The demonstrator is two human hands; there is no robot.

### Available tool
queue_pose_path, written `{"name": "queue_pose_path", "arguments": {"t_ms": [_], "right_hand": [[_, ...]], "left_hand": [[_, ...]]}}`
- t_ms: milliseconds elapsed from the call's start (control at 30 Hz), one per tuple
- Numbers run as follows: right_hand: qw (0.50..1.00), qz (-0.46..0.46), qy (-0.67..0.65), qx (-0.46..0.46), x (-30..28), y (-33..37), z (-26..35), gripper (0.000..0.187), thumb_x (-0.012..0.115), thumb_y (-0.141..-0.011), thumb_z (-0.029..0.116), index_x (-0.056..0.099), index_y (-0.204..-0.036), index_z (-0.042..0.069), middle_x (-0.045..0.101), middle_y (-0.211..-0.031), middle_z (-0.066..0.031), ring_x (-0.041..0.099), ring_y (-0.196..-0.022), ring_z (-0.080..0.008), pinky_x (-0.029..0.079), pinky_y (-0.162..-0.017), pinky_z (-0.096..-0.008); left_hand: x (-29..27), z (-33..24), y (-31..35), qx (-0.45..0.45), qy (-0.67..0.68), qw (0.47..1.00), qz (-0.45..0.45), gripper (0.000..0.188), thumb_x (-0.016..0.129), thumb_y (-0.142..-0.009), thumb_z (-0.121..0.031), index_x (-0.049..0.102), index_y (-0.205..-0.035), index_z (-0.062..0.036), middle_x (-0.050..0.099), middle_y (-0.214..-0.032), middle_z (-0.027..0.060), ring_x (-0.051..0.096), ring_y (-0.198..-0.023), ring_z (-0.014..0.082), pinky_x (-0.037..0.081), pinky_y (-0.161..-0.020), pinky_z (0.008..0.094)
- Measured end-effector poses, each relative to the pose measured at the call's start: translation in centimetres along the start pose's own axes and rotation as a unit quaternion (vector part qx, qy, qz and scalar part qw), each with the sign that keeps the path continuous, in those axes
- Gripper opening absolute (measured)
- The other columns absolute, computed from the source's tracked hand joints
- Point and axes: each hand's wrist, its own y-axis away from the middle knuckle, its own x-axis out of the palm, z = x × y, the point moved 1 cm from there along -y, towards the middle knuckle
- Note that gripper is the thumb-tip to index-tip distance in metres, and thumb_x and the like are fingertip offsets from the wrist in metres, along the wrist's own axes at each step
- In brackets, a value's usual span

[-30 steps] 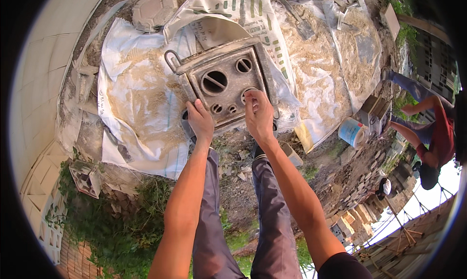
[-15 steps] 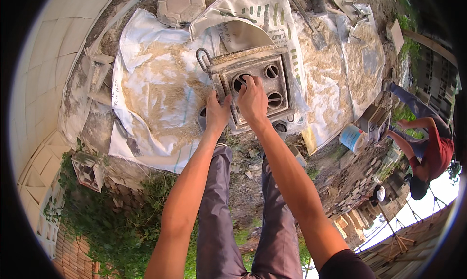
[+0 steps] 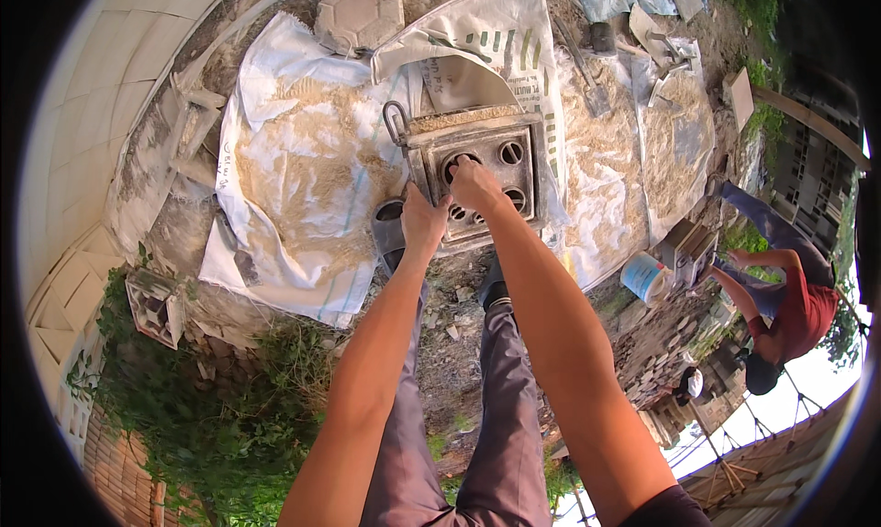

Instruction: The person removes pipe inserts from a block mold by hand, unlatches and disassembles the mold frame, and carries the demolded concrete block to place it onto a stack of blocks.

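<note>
A square, grey, dust-coated metal mould with round holes in its top stands at the centre. A looped handle sticks up at its far left corner. My right hand is closed, its fingers curled at the large left hole; what they grip inside is hidden. Against the near left edge of the mould, my left hand holds on, thumb toward the top and the other fingers partly hidden. Small holes show between my hands. A white woven sack lies just behind the mould.
Sandy white sheets spread left and right. A hexagonal paving block lies at the back, a shovel at the back right. My shoes stand by the mould. Right: a white-blue bucket and a person in red bending over a similar box.
My left hand has slid nearer along the mould's left edge, toward its near corner. My right hand stays at the same hole, its fingers more curled. The view has shifted slightly.
</note>
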Motion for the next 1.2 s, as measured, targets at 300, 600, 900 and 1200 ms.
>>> {"name": "queue_pose_path", "arguments": {"t_ms": [300, 600, 900, 1200], "right_hand": [[0.992, 0.050, 0.044, 0.104, -0.4, -0.3, 0.9, 0.048, 0.054, -0.081, 0.014, 0.041, -0.124, -0.002, 0.049, -0.129, -0.0210, 0.051, -0.116, -0.0390, 0.044, -0.096, -0.0439], [0.995, 0.029, 0.034, 0.084, -0.7, 0.3, 1.1, 0.036, 0.049, -0.086, 0.020, 0.049, -0.116, 0.000, 0.058, -0.117, -0.0225, 0.054, -0.110, -0.0391, 0.044, -0.092, -0.0451], [0.944, -0.301, 0.013, -0.137, -3.5, 1.7, 5.2, 0.020, 0.054, -0.087, 0.017, 0.059, -0.100, 0.002, 0.061, -0.103, -0.0137, 0.055, -0.102, -0.0307, 0.042, -0.088, -0.0389], [0.888, -0.417, 0.088, -0.171, 1.0, -3.8, 2.5, 0.024, 0.047, -0.089, 0.026, 0.058, -0.098, 0.007, 0.055, -0.108, -0.0075, 0.044, -0.113, -0.0257, 0.023, -0.105, -0.0453]], "left_hand": [[0.1, -1.8, 0.8, -0.046, -0.029, 0.998, -0.020, 0.076, 0.069, -0.080, -0.025, 0.028, -0.133, 0.0109, 0.060, -0.102, 0.0298, 0.062, -0.093, 0.0404, 0.051, -0.077, 0.0441], [-1.8, 2.8, -3.0, 0.017, 0.150, 0.975, 0.164, 0.072, 0.071, -0.080, -0.032, 0.037, -0.127, 0.0090, 0.058, -0.112, 0.0250, 0.059, -0.104, 0.0319, 0.049, -0.082, 0.0376], [-8.8, -1.9, -14.1, 0.018, 0.382, 0.923, 0.027, 0.059, 0.053, -0.089, -0.051, 0.053, -0.114, 0.0016, 0.059, -0.108, 0.0133, 0.059, -0.094, 0.0216, 0.047, -0.081, 0.0316], [-6.2, -2.9, -18.1, -0.021, 0.595, 0.717, 0.363, 0.053, 0.038, -0.092, -0.048, 0.039, -0.053, -0.0119, 0.035, -0.048, 0.0018, 0.041, -0.048, 0.0180, 0.038, -0.056, 0.0306]]}}
